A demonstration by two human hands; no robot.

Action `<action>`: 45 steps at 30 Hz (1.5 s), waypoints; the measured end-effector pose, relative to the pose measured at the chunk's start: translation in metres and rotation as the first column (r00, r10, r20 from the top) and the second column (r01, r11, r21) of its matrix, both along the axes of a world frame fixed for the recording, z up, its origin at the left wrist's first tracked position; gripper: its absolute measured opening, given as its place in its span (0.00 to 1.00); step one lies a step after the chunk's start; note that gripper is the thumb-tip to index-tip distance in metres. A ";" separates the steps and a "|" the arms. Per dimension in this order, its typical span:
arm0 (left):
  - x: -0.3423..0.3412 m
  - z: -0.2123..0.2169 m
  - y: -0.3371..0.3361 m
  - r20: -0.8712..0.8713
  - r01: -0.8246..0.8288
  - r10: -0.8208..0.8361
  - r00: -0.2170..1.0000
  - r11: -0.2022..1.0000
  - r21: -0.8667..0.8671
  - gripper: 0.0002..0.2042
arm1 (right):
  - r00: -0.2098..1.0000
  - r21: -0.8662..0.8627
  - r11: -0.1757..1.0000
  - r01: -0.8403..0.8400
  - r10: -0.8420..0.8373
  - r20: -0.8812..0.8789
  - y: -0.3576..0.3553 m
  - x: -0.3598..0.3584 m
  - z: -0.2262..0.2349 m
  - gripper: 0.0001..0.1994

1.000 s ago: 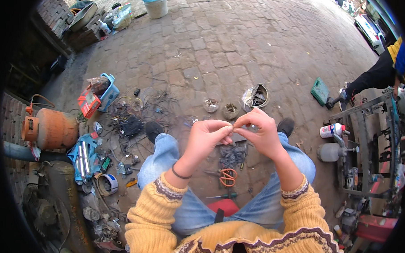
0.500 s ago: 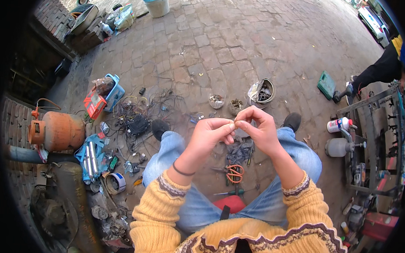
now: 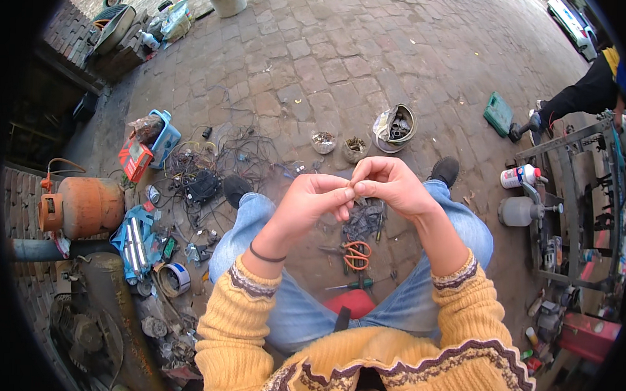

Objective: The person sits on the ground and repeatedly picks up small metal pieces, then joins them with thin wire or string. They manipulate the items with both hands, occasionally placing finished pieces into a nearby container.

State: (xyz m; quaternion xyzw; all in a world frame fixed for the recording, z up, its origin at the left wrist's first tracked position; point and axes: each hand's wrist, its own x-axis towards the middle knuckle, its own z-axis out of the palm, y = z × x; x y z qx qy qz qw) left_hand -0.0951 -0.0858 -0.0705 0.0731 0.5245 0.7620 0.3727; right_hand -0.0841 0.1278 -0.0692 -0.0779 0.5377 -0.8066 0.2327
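Slight view shift aside, little has moved: left hand (image 3: 314,201) and right hand (image 3: 397,190) meet, fingertips pinching what seems a tiny piece (image 3: 350,185), too small to identify, over paving (image 3: 305,264); handling looks unfinished, the piece not yet released.

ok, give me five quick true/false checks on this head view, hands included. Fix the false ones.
1. The left hand and right hand are close together, fingers pinched. True.
2. The orange-handled tool is in the right hand. False: it lies on the ground between the legs.
3. A dark band circles the left wrist. True.
4. The orange gas cylinder stands on the person's right. False: it is on the left.
5. The green case is on the person's right. True.
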 end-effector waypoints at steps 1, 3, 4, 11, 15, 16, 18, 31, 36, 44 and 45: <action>0.000 0.000 0.000 -0.003 -0.009 0.009 1.000 1.000 0.003 0.11 | 1.000 -0.036 0.999 0.013 -0.013 -0.009 -0.001 0.001 -0.001 0.04; 0.001 -0.001 0.002 -0.046 -0.064 0.064 0.997 0.998 -0.004 0.10 | 0.996 -0.063 0.994 0.090 -0.090 -0.003 -0.008 0.003 -0.002 0.04; 0.002 -0.001 0.004 -0.086 -0.110 0.109 0.990 0.994 -0.011 0.10 | 0.988 -0.053 0.987 0.154 -0.154 0.012 -0.013 0.005 -0.003 0.04; 0.009 -0.001 0.025 -0.498 -0.444 0.308 0.811 0.878 -0.179 0.07 | 0.895 0.154 0.882 0.445 -0.441 -0.064 -0.034 0.008 -0.007 0.05; 0.008 -0.001 0.025 -0.629 -0.498 0.273 0.728 0.841 -0.212 0.06 | 0.881 0.156 0.868 0.471 -0.473 -0.024 -0.036 0.009 -0.007 0.05; 0.006 -0.001 0.025 -0.687 -0.524 0.244 0.684 0.820 -0.231 0.06 | 0.877 0.142 0.868 0.476 -0.480 -0.006 -0.037 0.010 -0.008 0.05; 0.004 -0.002 0.026 -0.796 -0.576 0.172 0.581 0.777 -0.253 0.06 | 0.857 0.137 0.846 0.515 -0.512 -0.055 -0.039 0.007 -0.010 0.07; -0.003 -0.007 0.016 -0.573 -0.465 0.241 0.783 0.839 -0.283 0.06 | 0.896 0.209 0.872 0.443 -0.426 -0.122 -0.036 0.004 -0.013 0.08; -0.009 -0.009 0.006 -0.493 -0.397 0.268 0.828 0.901 -0.177 0.07 | 0.923 0.299 0.877 0.376 -0.323 -0.211 -0.036 0.000 -0.005 0.07; -0.013 0.001 -0.017 -0.584 -0.495 0.296 0.756 0.842 -0.214 0.06 | 0.919 0.272 0.918 0.290 -0.187 -0.348 -0.054 -0.022 0.000 0.07; -0.012 0.002 -0.019 -0.577 -0.501 0.306 0.757 0.839 -0.213 0.06 | 0.928 0.238 0.935 0.265 -0.179 -0.328 -0.056 -0.024 0.000 0.07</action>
